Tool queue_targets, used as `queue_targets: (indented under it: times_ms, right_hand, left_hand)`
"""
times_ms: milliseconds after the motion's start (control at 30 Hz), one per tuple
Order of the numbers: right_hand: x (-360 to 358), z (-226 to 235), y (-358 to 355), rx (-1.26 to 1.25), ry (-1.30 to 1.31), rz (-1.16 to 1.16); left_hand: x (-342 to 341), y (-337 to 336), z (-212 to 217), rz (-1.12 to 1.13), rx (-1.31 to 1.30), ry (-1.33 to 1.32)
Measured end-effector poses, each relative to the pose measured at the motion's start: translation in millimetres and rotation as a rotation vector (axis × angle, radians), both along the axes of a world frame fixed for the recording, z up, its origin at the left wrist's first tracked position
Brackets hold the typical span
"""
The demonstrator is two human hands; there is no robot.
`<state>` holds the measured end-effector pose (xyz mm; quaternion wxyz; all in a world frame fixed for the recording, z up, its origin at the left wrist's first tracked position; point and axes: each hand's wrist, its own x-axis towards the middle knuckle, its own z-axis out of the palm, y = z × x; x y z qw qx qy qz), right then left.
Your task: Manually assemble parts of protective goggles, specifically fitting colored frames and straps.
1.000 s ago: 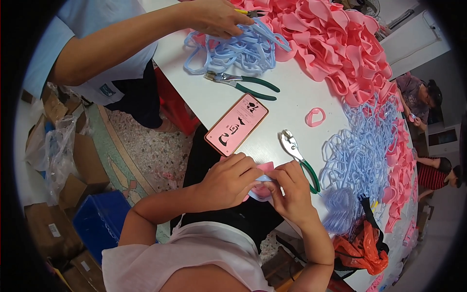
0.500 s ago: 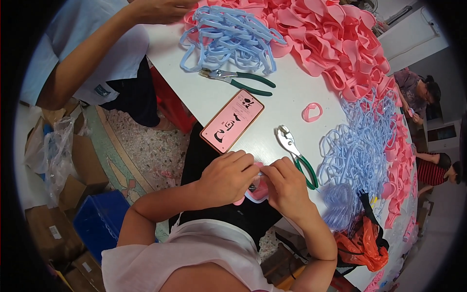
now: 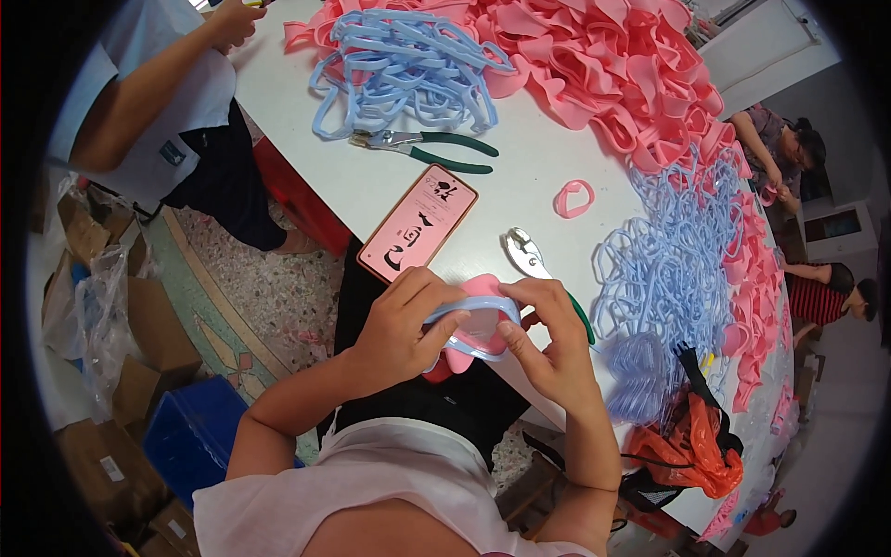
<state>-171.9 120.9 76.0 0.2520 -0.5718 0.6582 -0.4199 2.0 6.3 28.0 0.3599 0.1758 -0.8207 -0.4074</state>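
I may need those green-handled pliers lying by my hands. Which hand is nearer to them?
Right. The right hand lies right beside the green-handled pliers, partly covering their handle; the left hand sits farther left, on the other side of the blue ring.

Single head-worn fisheye view, aimed steeply down from above the person's chest. The left hand and right hand are seen close, low of centre; the white worktop is bent toward the upper right rim.

A white table stands over a speckled floor with cardboard boxes alongside.
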Motion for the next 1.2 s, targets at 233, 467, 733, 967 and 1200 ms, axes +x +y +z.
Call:
queue_targets:
  times_ms: [233, 467, 733, 967, 1200]
  right_hand:
    - [1.5, -11.3, 5.3, -0.131, 0.148, -0.011]
    - [0.6, -17.4, 11.7, -0.143, 0.093, -0.116]
    - [5.3, -3.2, 6.2, -0.261, 0.231, 0.089]
    - [11.7, 1.0, 1.4, -0.19, -0.006, 0.067]
    - [4.1, -4.9, -1.0, -0.196, -0.163, 0.169]
  left_hand:
    - [-14.0, 4.2, -2.4, -0.027, -0.179, 0.023]
    - [-10.5, 9.6, -7.8, 0.102, 0.078, 0.098]
    - [-9.2, -9.3, 37.1, -0.077, -0.378, 0.018]
    - [4.1, -13.3, 29.2, -0.122, -0.375, 0.037]
    - [5.3, -11.5, 35.0, -0.163, -0.3, 0.068]
